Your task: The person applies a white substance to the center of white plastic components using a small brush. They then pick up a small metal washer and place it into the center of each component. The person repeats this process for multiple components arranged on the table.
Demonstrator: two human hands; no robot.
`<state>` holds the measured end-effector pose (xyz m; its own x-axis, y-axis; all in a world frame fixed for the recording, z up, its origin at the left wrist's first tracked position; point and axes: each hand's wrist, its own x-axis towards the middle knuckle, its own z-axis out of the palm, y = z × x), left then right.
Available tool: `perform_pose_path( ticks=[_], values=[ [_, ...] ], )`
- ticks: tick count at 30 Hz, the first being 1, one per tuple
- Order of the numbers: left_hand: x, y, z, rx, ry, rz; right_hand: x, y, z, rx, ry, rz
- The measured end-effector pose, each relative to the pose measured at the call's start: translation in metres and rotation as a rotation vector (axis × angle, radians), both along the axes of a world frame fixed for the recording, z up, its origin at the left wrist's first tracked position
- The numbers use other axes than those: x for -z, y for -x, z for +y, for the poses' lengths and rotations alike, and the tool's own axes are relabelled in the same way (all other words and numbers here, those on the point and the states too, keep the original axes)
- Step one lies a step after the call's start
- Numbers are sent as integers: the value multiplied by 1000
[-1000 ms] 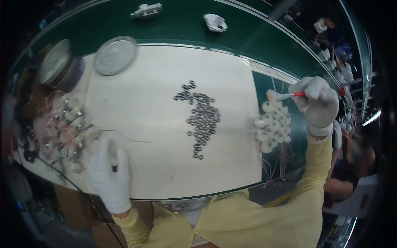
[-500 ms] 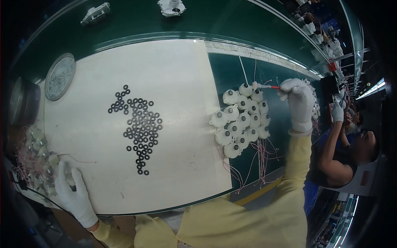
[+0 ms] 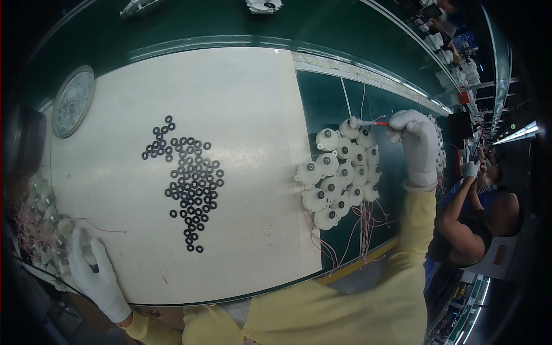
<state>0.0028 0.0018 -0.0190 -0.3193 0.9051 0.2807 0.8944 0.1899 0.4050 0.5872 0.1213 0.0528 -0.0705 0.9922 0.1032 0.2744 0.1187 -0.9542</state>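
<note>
My gloved right hand (image 3: pixel 415 144) is closed around a slim red-handled tool (image 3: pixel 382 123). Its pale, brush-like tip reaches left to a round white motor (image 3: pixel 347 127) at the far edge of a cluster. Several similar white motors (image 3: pixel 330 188) stand packed together there, dark centres up, pink wires (image 3: pixel 363 227) trailing toward me. On the left, my gloved left hand (image 3: pixel 99 279) rests with thumb and fingers apart beside a heap of wired motors (image 3: pixel 43 230). One pale motor (image 3: pixel 66 227) lies by its fingertips; whether the fingers touch it is unclear.
Many black rings (image 3: pixel 195 178) lie scattered on the white sheet (image 3: pixel 253 115). A round clear-lidded dish (image 3: pixel 73 102) sits far left, near a dark round container (image 3: pixel 26 141). White housings (image 3: pixel 264 6) stand on the green surface beyond. At right, a co-worker (image 3: pixel 468 230) works.
The whole view has shifted slightly. My left hand stays by the heap with its fingers apart. The tool in my right hand remains at the same far motor.
</note>
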Motion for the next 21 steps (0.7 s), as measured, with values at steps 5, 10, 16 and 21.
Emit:
perform_pose_path(
  ticks=[5, 10, 16, 21],
  values=[
    [-1, -2, 1, 12, -12, 28, 3, -1, 2, -5, 16, 17],
    [-1, 1, 1, 26, -6, 88, 6, -4, 2, 7, 23, 0],
    [-3, -1, 2, 61, -26, 128, 3, 1, 1, 16, 29, -31],
    [-2, 0, 3, 57, -25, 130, 2, 0, -2, 23, 37, -41]
  ],
)
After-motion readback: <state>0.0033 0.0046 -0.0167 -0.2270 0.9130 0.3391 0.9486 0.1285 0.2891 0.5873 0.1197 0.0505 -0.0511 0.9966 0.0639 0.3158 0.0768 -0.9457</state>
